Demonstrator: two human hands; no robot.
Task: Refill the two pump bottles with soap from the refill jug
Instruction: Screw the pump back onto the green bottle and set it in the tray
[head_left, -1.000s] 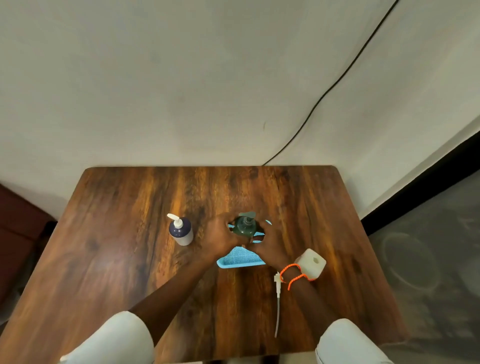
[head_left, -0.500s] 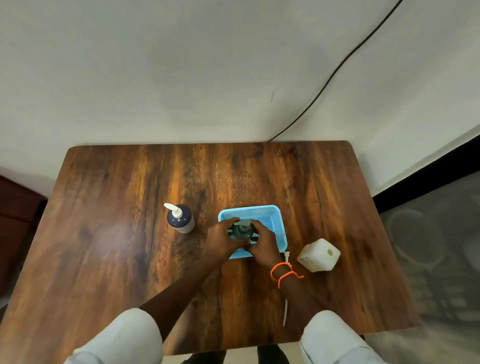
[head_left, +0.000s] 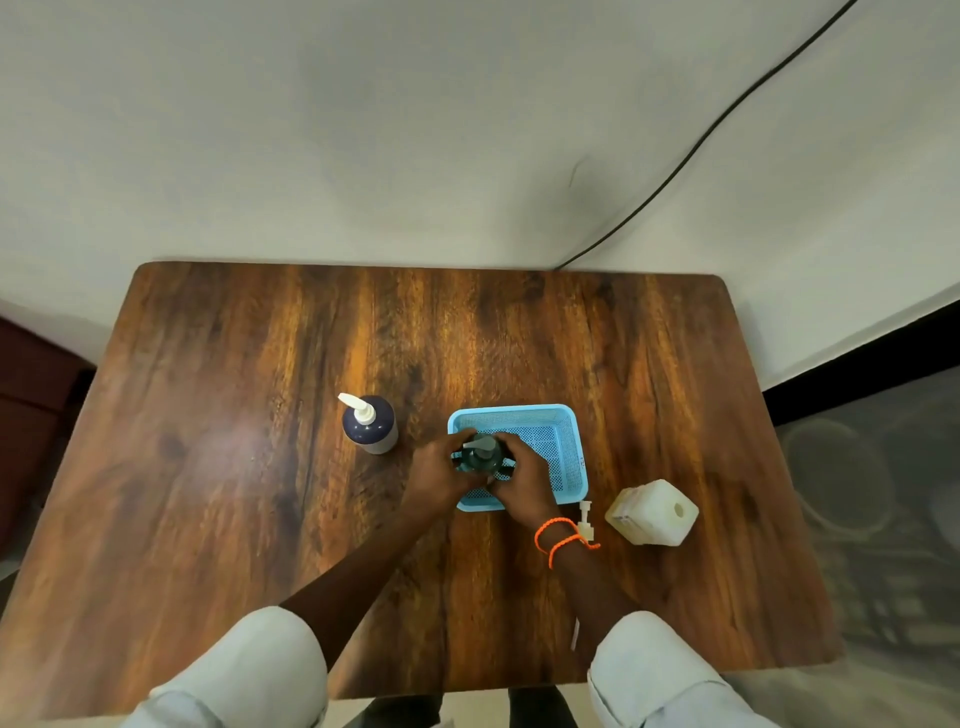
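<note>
A dark green pump bottle (head_left: 483, 456) stands in the near left part of a light blue mesh basket (head_left: 563, 441). My left hand (head_left: 439, 475) grips it from the left and my right hand (head_left: 522, 486) grips it from the right. A dark blue pump bottle (head_left: 370, 425) with a white pump stands on the table left of the basket. The white refill jug (head_left: 652, 513) sits right of the basket, its round opening showing. A loose white pump with its tube (head_left: 585, 522) lies between my right wrist and the jug.
The wooden table (head_left: 234, 519) stands against a pale wall. A black cable (head_left: 691, 150) runs down the wall to the table's back edge. Grey floor lies to the right and a dark red object (head_left: 31, 384) at the left.
The view has tilted down and drawn closer, so the whole basket now shows. Both hands stay wrapped around the green bottle in the basket.
</note>
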